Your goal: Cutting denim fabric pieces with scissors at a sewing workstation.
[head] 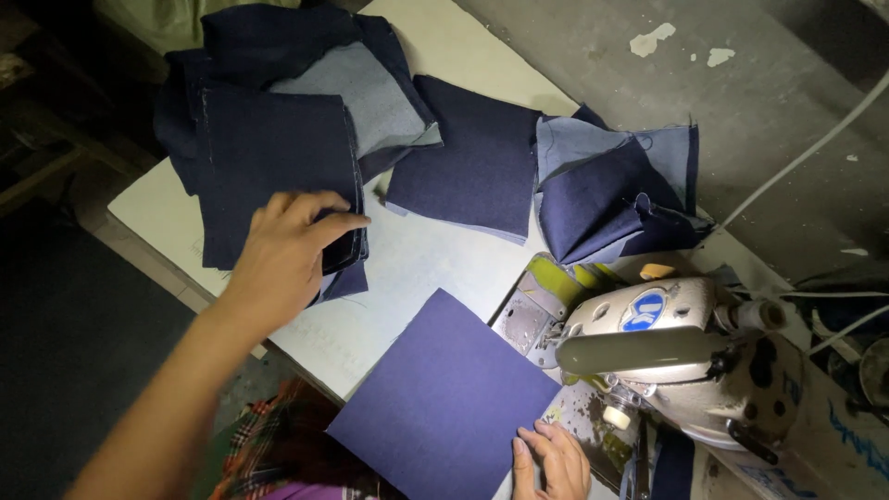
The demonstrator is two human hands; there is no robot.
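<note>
My left hand (282,252) rests on a stack of dark navy denim pieces (269,162) at the left of the white table (421,264), thumb curled over the stack's right edge, fingers closing on the top pieces. My right hand (553,460) lies with fingers spread on the lower right corner of a single square navy denim piece (444,398), pressing it flat near the sewing machine (676,356). That square overhangs the table's near edge.
More denim lies at the back: a folded pile with a pale underside (366,97), a flat dark square (472,162), and a crumpled heap (616,194) behind the machine. White cables (806,153) run over the grey floor at right. A plaid garment (269,444) shows below.
</note>
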